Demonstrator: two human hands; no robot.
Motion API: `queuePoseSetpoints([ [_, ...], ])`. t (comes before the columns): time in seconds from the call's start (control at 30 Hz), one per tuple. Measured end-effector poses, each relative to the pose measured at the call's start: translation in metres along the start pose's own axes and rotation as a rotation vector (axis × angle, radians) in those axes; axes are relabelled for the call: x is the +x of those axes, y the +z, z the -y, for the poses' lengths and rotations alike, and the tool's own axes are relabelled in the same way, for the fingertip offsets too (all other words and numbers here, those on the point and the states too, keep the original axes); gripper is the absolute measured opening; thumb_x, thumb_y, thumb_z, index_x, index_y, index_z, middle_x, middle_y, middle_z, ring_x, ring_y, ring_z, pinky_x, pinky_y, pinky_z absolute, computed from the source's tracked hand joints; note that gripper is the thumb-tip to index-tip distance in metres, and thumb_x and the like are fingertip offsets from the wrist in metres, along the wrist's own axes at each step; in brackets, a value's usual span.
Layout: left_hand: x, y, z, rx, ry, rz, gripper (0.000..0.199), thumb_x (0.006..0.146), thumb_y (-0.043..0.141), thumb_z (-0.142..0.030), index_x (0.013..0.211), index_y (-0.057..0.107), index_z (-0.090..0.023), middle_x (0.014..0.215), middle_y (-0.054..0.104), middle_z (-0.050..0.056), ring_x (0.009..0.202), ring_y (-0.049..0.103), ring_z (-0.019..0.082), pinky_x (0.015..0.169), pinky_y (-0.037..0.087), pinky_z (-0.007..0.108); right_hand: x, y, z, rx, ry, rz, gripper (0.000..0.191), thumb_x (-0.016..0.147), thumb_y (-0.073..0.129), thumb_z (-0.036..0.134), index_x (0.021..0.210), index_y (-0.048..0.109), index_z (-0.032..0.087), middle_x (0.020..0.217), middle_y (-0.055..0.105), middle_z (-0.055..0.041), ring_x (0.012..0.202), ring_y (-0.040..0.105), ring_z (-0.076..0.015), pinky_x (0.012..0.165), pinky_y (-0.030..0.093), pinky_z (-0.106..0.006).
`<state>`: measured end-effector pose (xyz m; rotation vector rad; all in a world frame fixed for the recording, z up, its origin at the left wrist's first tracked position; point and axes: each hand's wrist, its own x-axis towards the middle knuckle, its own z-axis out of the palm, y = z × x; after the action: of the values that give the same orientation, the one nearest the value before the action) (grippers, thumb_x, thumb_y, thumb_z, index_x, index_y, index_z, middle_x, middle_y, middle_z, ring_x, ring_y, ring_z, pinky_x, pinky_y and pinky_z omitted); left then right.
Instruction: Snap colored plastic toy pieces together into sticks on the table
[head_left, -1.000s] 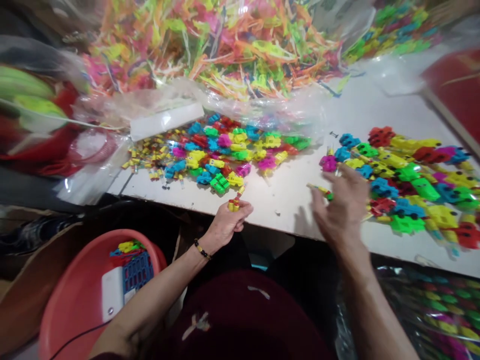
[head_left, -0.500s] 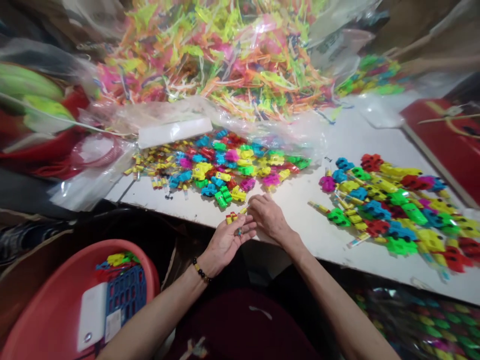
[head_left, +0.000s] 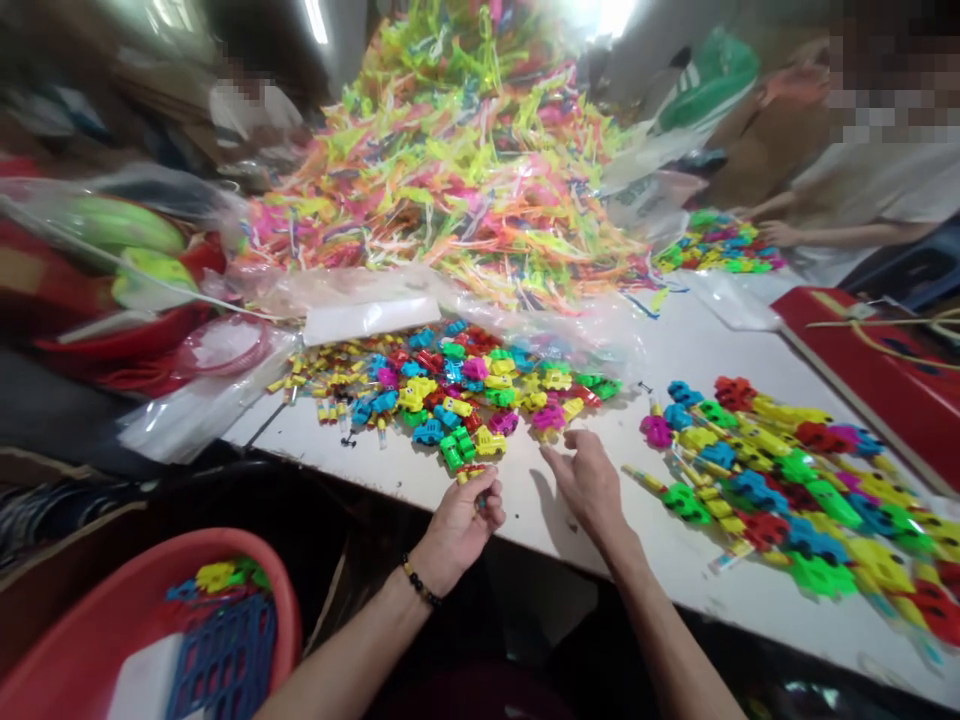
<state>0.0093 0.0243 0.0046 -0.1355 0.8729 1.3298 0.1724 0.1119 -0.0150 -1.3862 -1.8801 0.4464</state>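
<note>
My left hand (head_left: 459,525), with a beaded bracelet, is curled at the table's front edge. It is closed round several small tubes with yellow and red ends (head_left: 471,474). My right hand (head_left: 589,482) hovers over the white table (head_left: 517,495), thumb and index finger apart, with nothing visible between them. Just beyond its fingertips lies a magenta toy car (head_left: 549,417). Before my hands spreads a pile of colourful toy cars (head_left: 450,408), among them a yellow car (head_left: 490,441) and a green car (head_left: 455,450). More small yellow-ended tubes (head_left: 330,375) lie at that pile's left.
Rows of toy cars with tubes (head_left: 757,485) cover the right side. Behind rises a heap of neon plastic pieces (head_left: 465,190) on clear plastic sheeting. A red box (head_left: 870,370) stands right; a red basin (head_left: 281,590) sits below left. Co-workers (head_left: 877,190) are at the back.
The view has tilted up. My right hand has left my left hand and moved forward toward the cars, its fingers apart. My left fingers have curled in over the tubes.
</note>
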Motion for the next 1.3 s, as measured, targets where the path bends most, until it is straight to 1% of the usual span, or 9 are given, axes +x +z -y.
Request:
queuePoseSetpoints([
  [0.13, -0.004, 0.0, -0.002, 0.083, -0.006, 0.161, 0.043, 0.062, 0.096, -0.022, 0.082, 0.059, -0.012, 0.061, 0.045, -0.008, 0.046, 0.036, 0.0, 0.037, 0.021, 0.01, 0.009, 0.004, -0.006, -0.065, 0.038, 0.09, 0.038, 0.091, 0.052, 0.056, 0.071, 0.053, 0.024, 0.071, 0.058, -0.0041, 0.065, 0.052, -0.02, 0.059, 0.039, -0.033],
  [0.33, -0.004, -0.006, -0.003, 0.078, 0.065, 0.119, 0.049, 0.054, 0.099, -0.023, 0.091, 0.068, -0.01, 0.076, 0.061, -0.001, 0.059, 0.054, 0.004, 0.043, 0.032, 0.011, -0.019, -0.006, 0.036, 0.402, 0.042, 0.425, 0.03, 0.094, 0.059, 0.05, 0.088, 0.069, 0.023, 0.083, 0.072, -0.0042, 0.075, 0.064, -0.021, 0.07, 0.05, -0.034],
  [0.47, -0.004, -0.013, -0.011, 0.061, 0.053, 0.126, 0.034, 0.064, 0.093, -0.021, 0.084, 0.068, -0.01, 0.079, 0.067, 0.002, 0.057, 0.054, 0.003, 0.044, 0.036, 0.012, -0.004, 0.016, 0.04, 0.272, -0.086, 0.257, 0.023, 0.095, 0.055, 0.036, 0.105, 0.069, 0.02, 0.099, 0.067, -0.0097, 0.086, 0.063, -0.0232, 0.077, 0.052, -0.037],
  [0.57, -0.007, -0.015, -0.016, 0.141, 0.076, 0.152, 0.033, 0.066, 0.091, -0.024, 0.085, 0.069, -0.009, 0.083, 0.071, 0.006, 0.068, 0.063, 0.009, 0.061, 0.054, 0.019, 0.014, 0.04, 0.034, 0.055, -0.278, 0.331, 0.029, 0.087, 0.059, 0.025, 0.114, 0.067, 0.018, 0.11, 0.061, -0.0149, 0.095, 0.06, -0.0275, 0.077, 0.052, -0.039],
  [0.67, -0.01, -0.016, -0.017, 0.266, 0.138, 0.143, 0.039, 0.064, 0.092, -0.031, 0.084, 0.065, -0.011, 0.075, 0.068, 0.004, 0.06, 0.059, 0.008, 0.053, 0.051, 0.018, 0.019, 0.047, 0.029, -0.033, -0.332, 0.34, 0.023, 0.082, 0.064, 0.025, 0.104, 0.067, 0.017, 0.111, 0.06, -0.0167, 0.102, 0.056, -0.0321, 0.086, 0.051, -0.046],
  [0.8, -0.011, -0.019, -0.012, 0.428, 0.25, 0.162, 0.046, 0.07, 0.088, -0.044, 0.088, 0.057, -0.016, 0.069, 0.063, -0.002, 0.049, 0.047, 0.004, 0.038, 0.028, 0.013, -0.002, 0.015, 0.02, 0.32, -0.152, 0.423, 0.024, 0.087, 0.067, 0.035, 0.104, 0.059, 0.02, 0.101, 0.063, -0.0083, 0.096, 0.06, -0.0255, 0.084, 0.053, -0.04],
  [0.97, -0.014, -0.014, -0.004, 0.739, 0.237, 0.207, 0.039, 0.075, 0.084, -0.042, 0.095, 0.063, -0.015, 0.064, 0.059, -0.004, 0.05, 0.05, 0.005, 0.044, 0.038, 0.014, -0.035, -0.035, 0.019, 0.481, 0.033, 0.676, 0.039, 0.093, 0.065, 0.045, 0.125, 0.058, 0.024, 0.113, 0.068, -0.0067, 0.101, 0.064, -0.0229, 0.087, 0.053, -0.036],
  [1.13, -0.016, -0.007, -0.001, 0.812, 0.209, 0.282, 0.037, 0.077, 0.082, -0.038, 0.1, 0.064, -0.016, 0.071, 0.066, -0.002, 0.05, 0.051, 0.005, 0.048, 0.039, 0.016, -0.049, -0.043, 0.023, 0.548, 0.13, 0.598, 0.039, 0.098, 0.057, 0.049, 0.124, 0.066, 0.022, 0.115, 0.067, -0.0086, 0.096, 0.066, -0.0217, 0.087, 0.054, -0.038],
  [1.3, -0.014, -0.007, 0.003, 0.885, 0.219, 0.205, 0.034, 0.078, 0.08, -0.04, 0.099, 0.071, -0.015, 0.072, 0.067, 0.0, 0.055, 0.055, 0.007, 0.052, 0.041, 0.018, -0.047, -0.051, 0.021, 0.572, 0.149, 0.452, 0.031, 0.096, 0.062, 0.045, 0.117, 0.071, 0.023, 0.106, 0.07, -0.0044, 0.091, 0.065, -0.0185, 0.084, 0.051, -0.033],
])
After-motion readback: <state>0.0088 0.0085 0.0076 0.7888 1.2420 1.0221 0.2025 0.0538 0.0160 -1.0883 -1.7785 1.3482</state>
